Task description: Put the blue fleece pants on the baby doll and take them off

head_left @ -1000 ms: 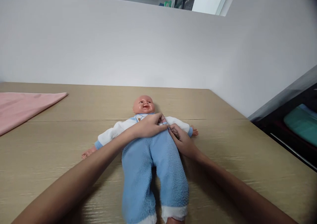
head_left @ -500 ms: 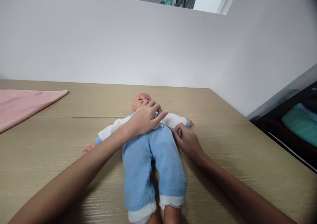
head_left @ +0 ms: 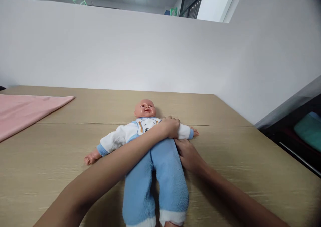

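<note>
A baby doll [head_left: 144,108] lies on its back on the wooden table [head_left: 250,153], head away from me. It wears a white top with a printed bib and fluffy blue trousers [head_left: 164,173]. My left hand [head_left: 170,126] reaches across the doll's body and curls its fingers around the doll's far upper arm by the white sleeve [head_left: 184,132]. My right hand [head_left: 188,155] rests at the doll's side by the waist, fingers tucked against the blue trousers and partly hidden under my left hand.
A pink cloth [head_left: 22,111] lies at the table's left end. A white wall runs behind the table. To the right, past the table edge, a dark shelf holds folded teal fabric [head_left: 309,130].
My left hand moved from the doll's face and chest across to its far arm, uncovering the face and bib. My right hand stayed by the waist. The view tilted slightly upward.
</note>
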Available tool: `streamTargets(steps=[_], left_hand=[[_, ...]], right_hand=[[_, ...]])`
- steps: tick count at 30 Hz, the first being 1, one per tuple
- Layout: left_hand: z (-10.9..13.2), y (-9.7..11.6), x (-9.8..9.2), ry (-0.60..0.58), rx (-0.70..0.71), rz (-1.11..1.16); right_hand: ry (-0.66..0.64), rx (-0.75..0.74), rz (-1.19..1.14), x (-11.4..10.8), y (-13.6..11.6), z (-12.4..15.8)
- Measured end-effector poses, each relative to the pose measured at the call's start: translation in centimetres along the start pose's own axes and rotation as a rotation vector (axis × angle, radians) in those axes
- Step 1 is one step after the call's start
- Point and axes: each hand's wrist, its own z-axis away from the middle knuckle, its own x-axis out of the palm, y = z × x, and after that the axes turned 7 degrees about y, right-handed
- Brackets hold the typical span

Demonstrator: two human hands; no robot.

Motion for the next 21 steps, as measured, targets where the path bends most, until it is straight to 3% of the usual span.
streamTargets(steps=[6, 11, 14, 18, 21], left_hand=[[1.2, -1.1, 0.4, 0.199, 0.006, 0.113], [1.9, -1.7, -0.5, 0.371, -0.034, 0.243], [2.4, -2.0, -1.4, 0.494, -0.053, 0.462], [3.1, -1.8, -2.6, 0.666, -0.022, 0.807], [3.5, -1.7, -3.3, 0.785, -0.007, 1.057]], right_hand=[[0.01, -0.007, 0.003, -0.1, -0.3, 0.0], [0.123, 0.036, -0.151, 0.1, -0.4, -0.2], [0.161, 0.045, -0.312, -0.2, -0.9, -0.5], [0.07, 0.236, -0.645, -0.7, -2.4, -0.5], [0.108, 0.342, -0.83, -0.7, -3.2, 0.0]])
